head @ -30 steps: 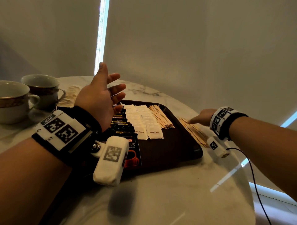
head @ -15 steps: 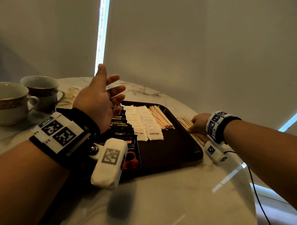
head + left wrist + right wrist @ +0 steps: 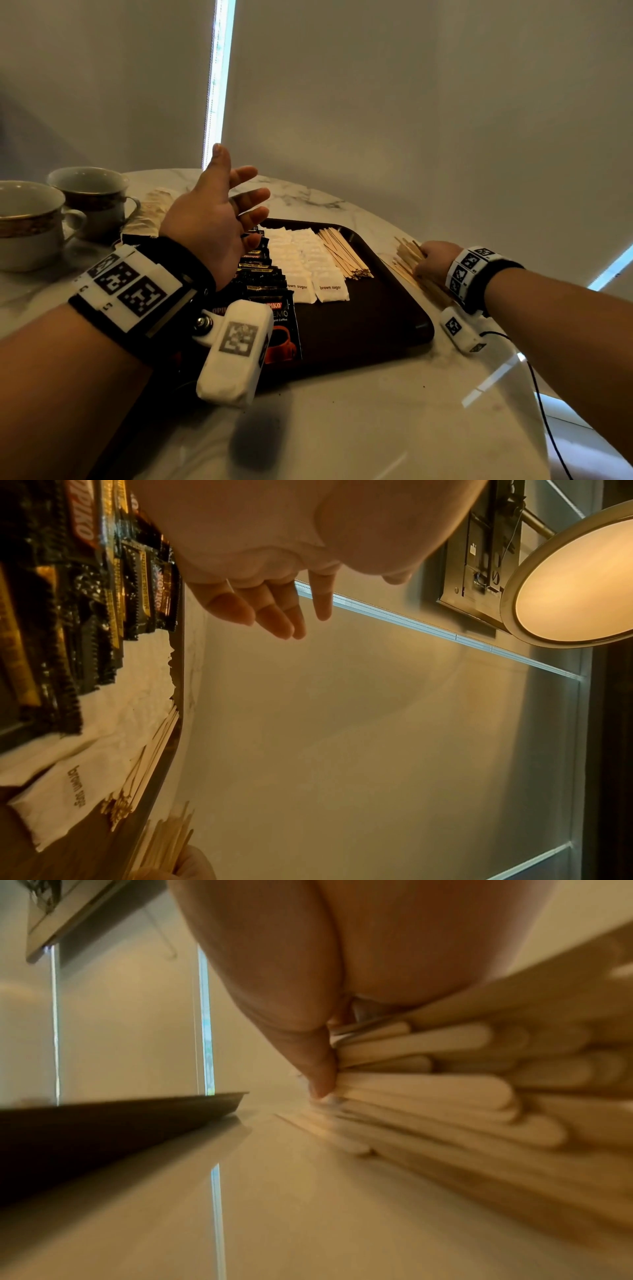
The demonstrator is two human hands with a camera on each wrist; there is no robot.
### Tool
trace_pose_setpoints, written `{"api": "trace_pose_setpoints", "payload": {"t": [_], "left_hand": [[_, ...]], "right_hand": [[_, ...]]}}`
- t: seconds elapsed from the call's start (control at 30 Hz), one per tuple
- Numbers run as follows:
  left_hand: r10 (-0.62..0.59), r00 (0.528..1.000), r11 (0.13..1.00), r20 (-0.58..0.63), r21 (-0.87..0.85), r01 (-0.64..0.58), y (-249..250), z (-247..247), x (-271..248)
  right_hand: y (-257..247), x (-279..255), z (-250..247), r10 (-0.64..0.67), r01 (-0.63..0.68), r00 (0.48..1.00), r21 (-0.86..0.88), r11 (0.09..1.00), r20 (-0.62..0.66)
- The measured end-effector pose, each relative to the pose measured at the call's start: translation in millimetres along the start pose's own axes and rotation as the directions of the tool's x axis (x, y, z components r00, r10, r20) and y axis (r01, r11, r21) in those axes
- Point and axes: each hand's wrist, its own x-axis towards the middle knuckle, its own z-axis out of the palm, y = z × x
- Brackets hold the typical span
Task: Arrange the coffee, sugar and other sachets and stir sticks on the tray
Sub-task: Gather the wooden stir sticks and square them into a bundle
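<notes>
Stir sticks [image 3: 407,262] lie in a loose pile on the marble table [image 3: 342,428] at the right of the head view, just beside the right rim of the dark tray [image 3: 376,329]. The right hand [image 3: 433,258] is down on that pile with fingers curled around a bundle; the right wrist view shows a finger [image 3: 318,1074] pressed against the rounded ends of the sticks [image 3: 428,1088] (the picture is blurred, so how many it grips is unclear). On the tray, near the frame's centre, a neat bundle of sticks [image 3: 342,255] lies along the far right, two columns of white brown-sugar sachets [image 3: 308,263] sit to its left, and a column of overlapping black coffee sachets [image 3: 263,274] sits further left. The left hand [image 3: 212,216] hovers above the coffee column, fingers spread and relaxed, holding nothing. At the left edge of the frame stand two cups [image 3: 61,209], with pale sachets [image 3: 152,212] beside them on the table.
</notes>
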Motion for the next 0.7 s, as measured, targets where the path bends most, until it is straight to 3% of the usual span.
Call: {"api": "trace_pose_setpoints", "payload": {"t": [0.23,0.5,0.7], "left_hand": [[-0.001,1.0,1.0,0.0,0.013,0.001,0,2,-2],[-0.009,1.0,1.0,0.024,-0.003,0.009,-1,1,0],[-0.009,0.999,0.999,0.045,-0.038,0.011,-3,3,1]], "right_hand": [[0,-6,-15,0.041,-0.022,0.997,0.254,0.967,-0.069],[-9,-26,-31,0.02,0.079,0.98,0.485,0.871,-0.196],[-27,-45,-42,0.013,0.165,0.974,0.753,0.637,-0.225]]}}
